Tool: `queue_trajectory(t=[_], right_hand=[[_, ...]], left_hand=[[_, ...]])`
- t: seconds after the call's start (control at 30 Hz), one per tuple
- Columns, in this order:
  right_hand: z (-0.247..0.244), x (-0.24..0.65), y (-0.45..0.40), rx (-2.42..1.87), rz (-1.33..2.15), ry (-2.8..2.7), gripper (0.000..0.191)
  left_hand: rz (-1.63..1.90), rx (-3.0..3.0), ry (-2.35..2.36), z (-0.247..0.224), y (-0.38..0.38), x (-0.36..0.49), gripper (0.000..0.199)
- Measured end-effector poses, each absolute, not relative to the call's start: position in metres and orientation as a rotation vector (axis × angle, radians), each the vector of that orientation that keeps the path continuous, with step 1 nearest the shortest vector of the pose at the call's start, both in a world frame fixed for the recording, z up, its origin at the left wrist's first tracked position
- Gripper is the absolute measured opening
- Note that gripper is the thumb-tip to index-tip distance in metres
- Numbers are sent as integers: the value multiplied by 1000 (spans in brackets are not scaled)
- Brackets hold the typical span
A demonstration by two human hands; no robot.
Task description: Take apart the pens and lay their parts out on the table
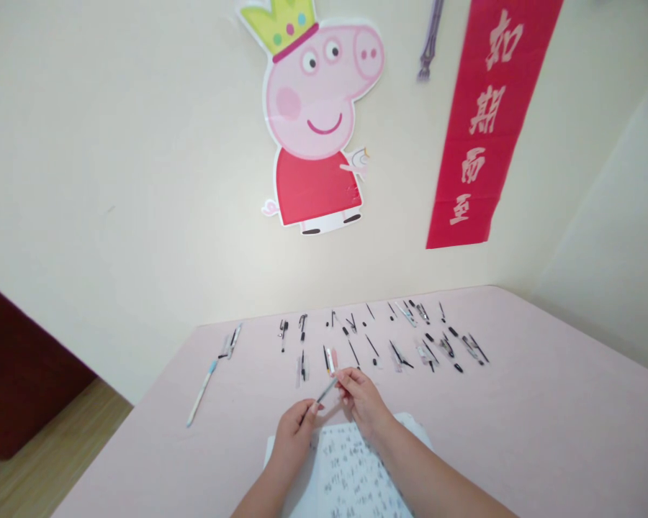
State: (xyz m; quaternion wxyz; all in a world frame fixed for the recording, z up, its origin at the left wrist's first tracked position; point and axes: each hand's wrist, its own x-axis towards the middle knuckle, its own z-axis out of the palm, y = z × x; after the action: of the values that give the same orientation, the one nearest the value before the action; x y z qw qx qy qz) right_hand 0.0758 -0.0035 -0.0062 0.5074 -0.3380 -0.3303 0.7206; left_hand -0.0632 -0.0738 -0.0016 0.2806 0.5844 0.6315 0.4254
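Note:
Between my two hands a thin pen is held at a slant, over the top edge of a sheet of handwritten paper. The fingers of my left hand pinch its lower end. My right hand has its fingertips closed on the upper end. Just beyond the right fingertips lie a black refill and a small white and pink piece. Whether the pen is whole or only part of one is too small to tell.
Pen parts, such as black caps and refills, lie in rows across the pink table. A white and blue pen rests at the left. Behind the table stands a wall with a cartoon pig cutout and a red banner.

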Motion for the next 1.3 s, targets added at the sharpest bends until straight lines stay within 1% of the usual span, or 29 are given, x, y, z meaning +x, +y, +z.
queue_trajectory(t=[0.33, 0.5, 0.6, 0.67, 0.77, 0.87, 1.0, 1.3], right_hand=[[-5, 77, -4, -786, 1772, -798, 34], [-2, 78, -5, -757, 1798, -801, 35], [0, 78, -6, -752, 1818, -778, 35], [0, 78, -7, -752, 1824, -760, 35], [0, 78, -6, -744, 1825, -736, 34], [1, 78, -6, -742, 1840, -718, 34], [1, 78, -7, -744, 1867, -733, 35], [2, 78, -8, -746, 1848, -773, 34]], left_hand=[[1111, 1508, 1670, -1, -75, -63, 49], [1039, 1385, 1621, 0, -77, -65, 55], [1016, 1417, 1602, 0, -76, -67, 57], [1023, 1502, 1599, 0, -76, -67, 53], [1057, 1620, 1616, -2, -76, -67, 39], [1100, 1652, 1692, -3, -78, -67, 34], [1155, 1716, 1742, -1, -79, -68, 22], [1090, 1713, 1736, -4, -76, -70, 29]])
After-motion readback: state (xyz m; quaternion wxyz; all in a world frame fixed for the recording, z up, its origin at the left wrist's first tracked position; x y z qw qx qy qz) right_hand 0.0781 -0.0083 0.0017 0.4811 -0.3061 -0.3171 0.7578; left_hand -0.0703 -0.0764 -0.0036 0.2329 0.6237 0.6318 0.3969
